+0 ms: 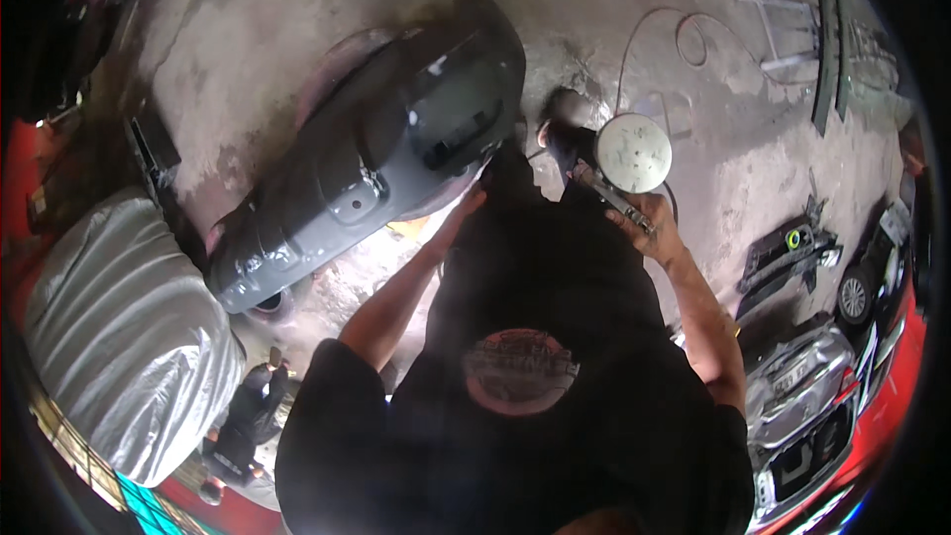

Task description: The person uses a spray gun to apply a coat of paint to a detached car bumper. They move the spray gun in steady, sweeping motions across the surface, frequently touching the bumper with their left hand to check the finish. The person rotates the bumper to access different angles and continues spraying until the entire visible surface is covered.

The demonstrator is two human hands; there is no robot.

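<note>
My right hand [652, 223] is closed round the handle of a spray gun [619, 200], whose round pale cup lid [634, 152] faces up. A dark grey car bumper [371, 154] stands raised off the floor in front of me on the left, its long body running from near left to far right. Close beside the bumper's near edge is my left hand [477, 196]. Its fingers are mostly hidden, so whether it touches the bumper cannot be made out. White glints lie on the bumper's dark surface.
A thin reddish hose [684, 15] loops over the floor at the far right, near a metal stand [788, 35] and long dark strips [824, 50]. A silver-covered shape [134, 337] stands at left, with a person [248, 426] beyond. Car parts and a car [802, 386] line the right.
</note>
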